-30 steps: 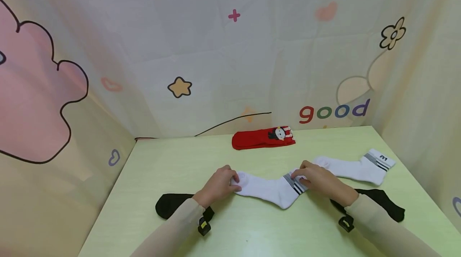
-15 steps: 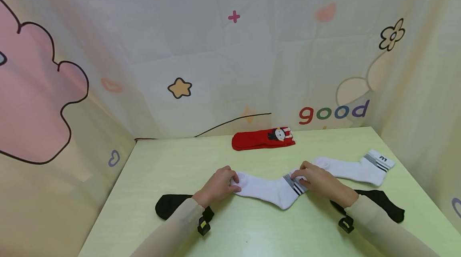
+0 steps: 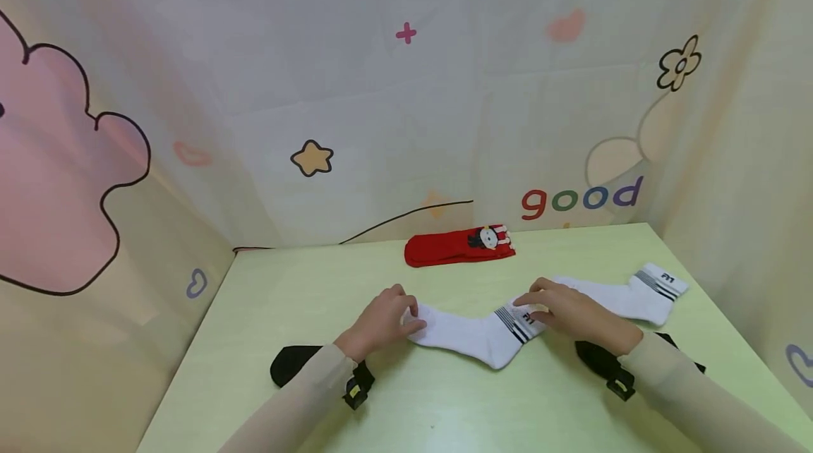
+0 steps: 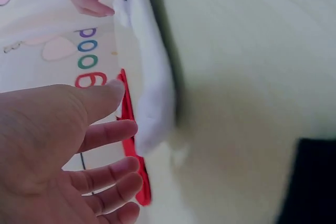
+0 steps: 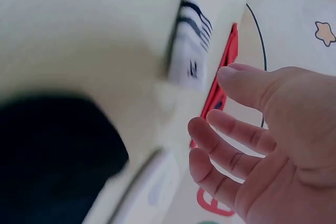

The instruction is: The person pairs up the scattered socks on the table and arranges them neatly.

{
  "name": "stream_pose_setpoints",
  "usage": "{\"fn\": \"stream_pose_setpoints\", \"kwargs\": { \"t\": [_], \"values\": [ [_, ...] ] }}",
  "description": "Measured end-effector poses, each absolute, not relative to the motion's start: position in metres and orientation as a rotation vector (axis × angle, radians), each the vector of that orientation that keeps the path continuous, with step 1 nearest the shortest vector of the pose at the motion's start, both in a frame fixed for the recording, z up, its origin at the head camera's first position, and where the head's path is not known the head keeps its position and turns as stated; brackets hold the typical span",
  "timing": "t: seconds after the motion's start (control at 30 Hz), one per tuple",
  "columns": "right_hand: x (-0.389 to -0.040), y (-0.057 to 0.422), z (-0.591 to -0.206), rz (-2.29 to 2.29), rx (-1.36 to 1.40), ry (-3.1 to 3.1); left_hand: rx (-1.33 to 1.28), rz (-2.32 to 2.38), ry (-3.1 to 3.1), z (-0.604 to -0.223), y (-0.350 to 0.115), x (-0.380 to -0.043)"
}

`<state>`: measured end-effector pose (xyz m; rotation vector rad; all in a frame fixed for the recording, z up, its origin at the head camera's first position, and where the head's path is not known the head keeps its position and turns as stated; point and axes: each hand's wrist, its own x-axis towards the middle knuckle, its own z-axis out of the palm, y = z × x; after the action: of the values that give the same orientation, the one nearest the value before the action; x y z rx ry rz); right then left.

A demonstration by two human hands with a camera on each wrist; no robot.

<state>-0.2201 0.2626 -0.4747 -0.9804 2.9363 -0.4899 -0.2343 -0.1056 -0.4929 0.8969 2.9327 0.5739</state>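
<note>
A white sock [image 3: 457, 336] with black stripes at its cuff lies flat in the middle of the table. At its toe end is my left hand [image 3: 377, 322], thumb and fingers spread apart; the left wrist view shows a gap between thumb and fingertips. My right hand [image 3: 571, 308] hovers by the striped cuff, its fingers loosely bent and apart. In the right wrist view nothing sits between thumb and fingers, and the cuff's dark lettering [image 5: 192, 68] shows beside them. A second white sock [image 3: 648, 303] lies behind the right hand, partly hidden by it.
A black sock [image 3: 292, 363] lies under the left forearm and another black sock [image 3: 593, 358] under the right, both partly covered. At the back of the table [image 3: 305, 276] is a red sock [image 3: 438, 250] with a cartoon figure. A printed curtain [image 3: 381, 100] hangs behind.
Both hands have loosened from the white sock, fingers and thumbs parting. The right hand has come slightly off the cuff, uncovering its lettering. The sock stays put; the head view has shifted slightly.
</note>
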Motion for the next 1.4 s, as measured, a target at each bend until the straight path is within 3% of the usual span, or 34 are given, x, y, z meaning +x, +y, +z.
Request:
{"fn": "stream_pose_setpoints", "kwargs": {
  "t": [0.4, 1.4],
  "values": [
    [-0.221, 0.293, -0.45, -0.494, -1.009, 3.105, 1.132, 0.648, 3.037, -0.464, -0.073, -0.24],
    [-0.249, 0.388, -0.472, -0.471, -0.822, 3.352, 1.128, 0.434, 3.155, -0.465, 0.051, -0.254]
  ]
}}
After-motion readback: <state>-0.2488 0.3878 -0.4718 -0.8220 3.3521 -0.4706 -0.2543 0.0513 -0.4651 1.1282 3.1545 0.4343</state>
